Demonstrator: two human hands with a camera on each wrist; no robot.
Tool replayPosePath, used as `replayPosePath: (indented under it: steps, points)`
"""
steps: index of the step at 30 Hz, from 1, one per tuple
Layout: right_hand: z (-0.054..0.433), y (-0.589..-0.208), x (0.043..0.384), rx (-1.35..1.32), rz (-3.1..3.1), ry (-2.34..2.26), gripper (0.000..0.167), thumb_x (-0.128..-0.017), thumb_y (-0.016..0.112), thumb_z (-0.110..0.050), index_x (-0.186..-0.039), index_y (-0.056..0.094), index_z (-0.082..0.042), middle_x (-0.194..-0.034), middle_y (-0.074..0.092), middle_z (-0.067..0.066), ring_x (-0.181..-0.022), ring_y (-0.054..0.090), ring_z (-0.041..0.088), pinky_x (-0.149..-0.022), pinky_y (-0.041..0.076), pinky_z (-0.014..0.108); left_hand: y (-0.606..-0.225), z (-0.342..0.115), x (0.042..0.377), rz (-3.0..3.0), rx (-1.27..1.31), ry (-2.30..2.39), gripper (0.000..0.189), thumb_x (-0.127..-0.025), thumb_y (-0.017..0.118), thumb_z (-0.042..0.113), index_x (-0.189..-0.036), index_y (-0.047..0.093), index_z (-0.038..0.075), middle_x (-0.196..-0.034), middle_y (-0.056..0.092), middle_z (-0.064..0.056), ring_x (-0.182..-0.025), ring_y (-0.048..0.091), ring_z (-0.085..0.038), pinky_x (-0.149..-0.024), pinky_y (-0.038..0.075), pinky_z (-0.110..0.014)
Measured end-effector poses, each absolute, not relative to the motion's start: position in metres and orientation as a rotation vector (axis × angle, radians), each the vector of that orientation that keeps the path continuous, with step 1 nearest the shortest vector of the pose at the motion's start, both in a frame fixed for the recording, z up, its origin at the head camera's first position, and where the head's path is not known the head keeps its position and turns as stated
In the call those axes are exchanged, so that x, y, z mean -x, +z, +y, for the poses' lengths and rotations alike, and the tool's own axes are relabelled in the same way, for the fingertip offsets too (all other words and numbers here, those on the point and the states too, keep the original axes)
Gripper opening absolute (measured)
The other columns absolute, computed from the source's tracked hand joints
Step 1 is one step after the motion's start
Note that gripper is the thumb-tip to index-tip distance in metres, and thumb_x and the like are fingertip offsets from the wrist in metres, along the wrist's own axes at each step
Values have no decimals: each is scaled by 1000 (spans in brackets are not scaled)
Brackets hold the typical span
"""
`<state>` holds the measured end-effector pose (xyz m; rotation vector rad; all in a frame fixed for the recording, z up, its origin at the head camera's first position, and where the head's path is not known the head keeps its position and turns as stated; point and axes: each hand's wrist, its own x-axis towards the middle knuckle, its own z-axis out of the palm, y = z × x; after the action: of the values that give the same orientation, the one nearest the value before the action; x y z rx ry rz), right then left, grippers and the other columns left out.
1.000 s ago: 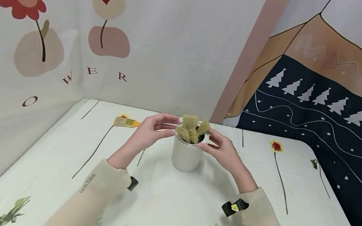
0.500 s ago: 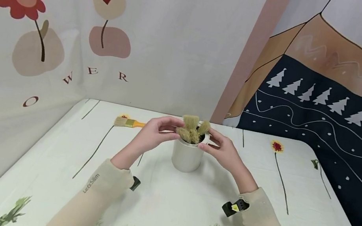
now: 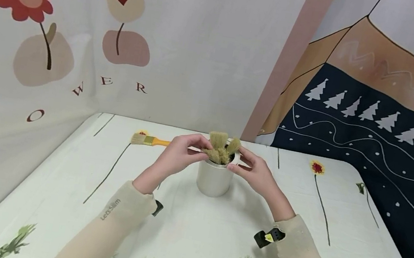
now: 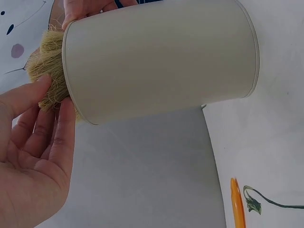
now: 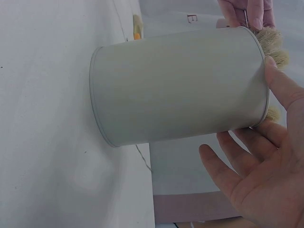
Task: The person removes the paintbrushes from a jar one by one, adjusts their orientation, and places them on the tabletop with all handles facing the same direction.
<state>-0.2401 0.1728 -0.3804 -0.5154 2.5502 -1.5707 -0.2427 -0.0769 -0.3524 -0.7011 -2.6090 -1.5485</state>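
A white cylindrical container (image 3: 213,181) stands upright on the table, with several paintbrushes (image 3: 218,140) in it, their pale bristles sticking up past the rim. At its left, my left hand (image 3: 181,153) pinches the bristles of the leftmost brush (image 4: 58,85) between thumb and fingers, close to the rim. My right hand (image 3: 256,172) grips the container's upper right side, the thumb (image 5: 280,83) at the near rim and fingers round the back. Inside the container the brush handles are hidden.
Another paintbrush (image 3: 149,140) with an orange handle lies on the table behind my left hand. The white tablecloth (image 3: 190,231) has printed flowers. A printed curtain (image 3: 203,55) hangs along the back, a dark one (image 3: 377,144) at the right.
My left hand has moved right to the container's rim, and its fingers have closed on a brush's bristles. The right hand and container have stayed in place.
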Motion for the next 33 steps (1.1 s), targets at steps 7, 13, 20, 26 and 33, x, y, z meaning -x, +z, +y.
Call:
replayPosePath:
  steps: [7, 13, 20, 26, 33]
  points:
    - [172, -380, 240, 524, 2555, -1571, 73, -96, 68, -26, -156, 31, -9, -161, 32, 17, -145, 39, 39, -115, 42, 49, -351, -75, 241, -2595, 742, -1488, 9, -90, 72, 7, -99, 71, 10, -103, 73, -6, -104, 71, -21, -89, 61, -29]
    - [171, -380, 239, 526, 2554, -1567, 73, -96, 68, -26, -156, 31, -9, -161, 32, 17, -145, 39, 39, -115, 42, 49, -348, -76, 239, -2546, 746, -1469, 7, -90, 73, 8, -96, 72, 11, -100, 74, -5, -101, 72, -21, -86, 61, -28]
    - [171, -379, 239, 518, 2562, -1562, 73, -96, 68, -26, -156, 32, -9, -161, 32, 17, -145, 38, 39, -115, 42, 49, -337, -81, 237, -2440, 749, -1511, 9, -89, 73, 6, -98, 72, 8, -103, 74, -8, -98, 73, -22, -84, 62, -28]
    - [172, -378, 238, 498, 2563, -1557, 73, -95, 69, -25, -156, 32, -9, -161, 32, 17, -145, 38, 41, -114, 43, 50, -327, -87, 234, -2388, 714, -1568, 10, -90, 73, 7, -99, 72, 9, -103, 74, -9, -100, 72, -21, -86, 61, -28]
    - [172, -379, 239, 489, 2560, -1554, 74, -95, 69, -27, -156, 31, -10, -162, 31, 17, -145, 40, 39, -114, 43, 49, -316, -96, 231, -2318, 660, -1632, 10, -90, 72, 5, -100, 70, 4, -102, 73, -13, -95, 71, -13, -84, 61, -24]
